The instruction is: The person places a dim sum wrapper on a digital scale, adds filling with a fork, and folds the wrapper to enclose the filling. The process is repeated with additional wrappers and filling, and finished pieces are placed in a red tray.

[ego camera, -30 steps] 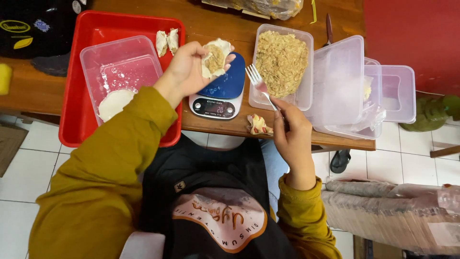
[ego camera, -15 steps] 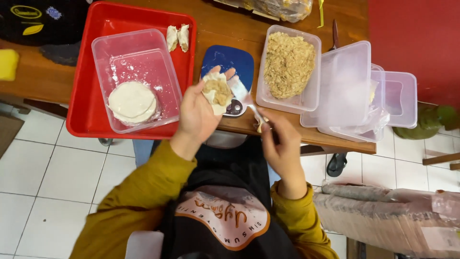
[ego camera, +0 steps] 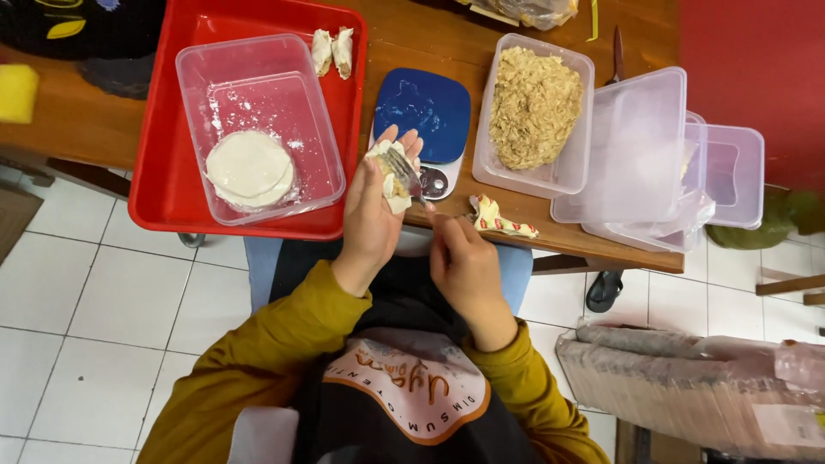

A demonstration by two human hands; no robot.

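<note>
The left hand (ego camera: 371, 210) cups a pale round dough wrapper with filling (ego camera: 392, 179) in its open palm, fingers curled loosely upward so the soft sheet forms a shallow bowl and holds its load. The right hand (ego camera: 464, 262) has a closed grip on the handle of a metal fork (ego camera: 404, 172), whose tines press into the filling on the wrapper, the handle angled back toward the body. Just beyond the left grip sits a blue-topped kitchen scale (ego camera: 423, 116) on the wooden tabletop (ego camera: 404, 39). To the right of both grips, a clear rectangular plastic tub of crumbly beige filling (ego camera: 534, 107) stands within the fork's reach. Left of the left grip, a red plastic tray (ego camera: 172, 172) carries a clear floured container with a stack of round white wrappers (ego camera: 249, 167), and two folded dumplings (ego camera: 332, 50) lie at its far edge. A small crumpled wrapper scrap (ego camera: 498, 219) lies just beyond the right grip.
</note>
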